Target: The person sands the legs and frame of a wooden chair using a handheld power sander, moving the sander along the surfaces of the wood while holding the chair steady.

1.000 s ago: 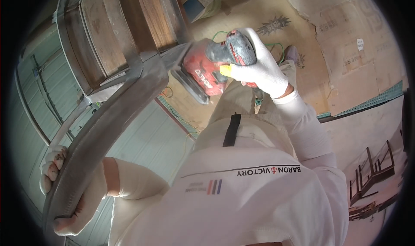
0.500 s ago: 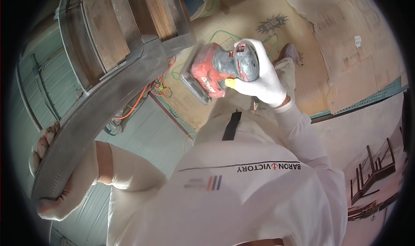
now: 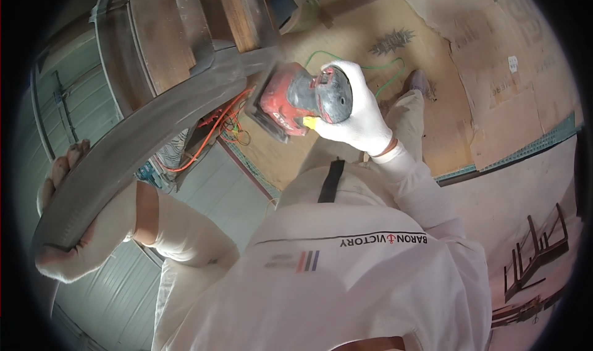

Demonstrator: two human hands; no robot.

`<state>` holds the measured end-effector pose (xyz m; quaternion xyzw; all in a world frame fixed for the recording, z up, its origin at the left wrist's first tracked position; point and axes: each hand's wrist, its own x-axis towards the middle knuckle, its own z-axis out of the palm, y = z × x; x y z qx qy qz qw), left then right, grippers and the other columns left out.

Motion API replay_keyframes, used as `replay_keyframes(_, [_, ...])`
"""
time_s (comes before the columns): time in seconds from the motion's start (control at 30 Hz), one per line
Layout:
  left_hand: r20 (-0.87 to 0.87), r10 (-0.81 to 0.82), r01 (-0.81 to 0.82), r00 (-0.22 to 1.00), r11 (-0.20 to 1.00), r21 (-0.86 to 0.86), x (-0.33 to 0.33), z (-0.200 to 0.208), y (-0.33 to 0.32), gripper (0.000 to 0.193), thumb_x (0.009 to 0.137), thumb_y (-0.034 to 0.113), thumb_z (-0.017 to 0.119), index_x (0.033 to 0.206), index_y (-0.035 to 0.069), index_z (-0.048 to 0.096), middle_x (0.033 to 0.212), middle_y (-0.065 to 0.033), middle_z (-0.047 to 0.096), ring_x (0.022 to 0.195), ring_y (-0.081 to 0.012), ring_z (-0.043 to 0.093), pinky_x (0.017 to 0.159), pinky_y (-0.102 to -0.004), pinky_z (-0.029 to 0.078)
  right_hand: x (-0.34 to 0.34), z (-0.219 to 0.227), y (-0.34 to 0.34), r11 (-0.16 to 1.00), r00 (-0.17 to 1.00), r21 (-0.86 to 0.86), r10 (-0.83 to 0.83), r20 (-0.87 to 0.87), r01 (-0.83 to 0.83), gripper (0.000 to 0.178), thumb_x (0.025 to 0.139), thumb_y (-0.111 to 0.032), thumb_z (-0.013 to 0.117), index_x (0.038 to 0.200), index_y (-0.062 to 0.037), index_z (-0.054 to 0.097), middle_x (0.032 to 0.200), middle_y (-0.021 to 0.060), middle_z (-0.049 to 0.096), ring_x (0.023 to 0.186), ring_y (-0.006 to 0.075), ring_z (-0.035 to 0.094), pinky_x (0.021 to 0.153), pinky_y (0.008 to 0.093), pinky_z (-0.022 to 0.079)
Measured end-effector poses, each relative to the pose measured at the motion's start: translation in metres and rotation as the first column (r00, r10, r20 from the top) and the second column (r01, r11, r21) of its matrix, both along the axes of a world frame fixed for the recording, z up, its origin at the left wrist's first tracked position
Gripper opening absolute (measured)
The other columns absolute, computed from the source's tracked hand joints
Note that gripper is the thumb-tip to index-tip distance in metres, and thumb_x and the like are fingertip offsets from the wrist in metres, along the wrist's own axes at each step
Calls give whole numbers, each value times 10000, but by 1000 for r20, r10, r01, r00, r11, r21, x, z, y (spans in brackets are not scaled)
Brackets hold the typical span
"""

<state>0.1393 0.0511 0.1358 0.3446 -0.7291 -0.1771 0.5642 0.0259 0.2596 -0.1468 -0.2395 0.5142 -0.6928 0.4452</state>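
Note:
My right hand (image 3: 364,119), in a white glove, is closed around the top grip of a red and black palm sander (image 3: 287,101). The sander is tipped on its side, with its flat pad facing left toward the dark wooden frame (image 3: 204,95). The pad's upper part is at the frame's end; contact is hard to make out. At the left, my left hand (image 3: 83,255) is wrapped around the frame's long curved rail. Its glove leaves the fingertips bare, and fingers show on both sides of the rail. Brown slats (image 3: 157,36) join the frame above.
Cardboard sheets (image 3: 500,91) cover the floor at the right. An orange cable (image 3: 207,150) lies tangled below the frame, and a green cord (image 3: 386,67) runs across the cardboard. Another dark wooden piece of furniture (image 3: 537,252) stands at the far right.
The sander, in my right hand, has shifted a little left and its pad is nearer the frame's end. My left hand still grips the rail, now slightly farther left in view.

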Motion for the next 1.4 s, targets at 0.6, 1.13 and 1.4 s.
replay_keyframes(0.6, [126, -611, 580, 781, 786, 214, 70, -35, 5, 431, 982, 290, 396, 1218, -62, 472, 971, -228, 617, 800, -327, 650, 739, -451, 581, -83, 52, 53, 982, 964, 186, -67, 256, 19, 609, 815, -11, 698, 1338, -51, 387, 975, 87, 592, 591, 100, 537, 505, 250, 443])
replay_keyframes(1.13, [-58, 630, -627, 775, 777, 54, 205, -29, 5, 641, 793, 131, 806, 1286, -89, 461, 1164, -145, 594, 1007, -194, 593, 896, -316, 478, -115, 100, 26, 917, 884, 98, 337, 324, -386, 466, 846, -37, 636, 1272, -89, 452, 976, 65, 616, 624, 99, 540, 533, 235, 442])
replay_keyframes(1.4, [-35, 310, -308, 950, 915, -261, 200, 141, 18, 493, 998, 441, 475, 1160, -20, 534, 1066, -199, 643, 940, -296, 658, 817, -390, 563, -12, 137, -61, 774, 699, -119, 618, 359, -622, 490, 883, -122, 639, 1326, -87, 432, 991, 78, 583, 597, 102, 530, 512, 232, 442])
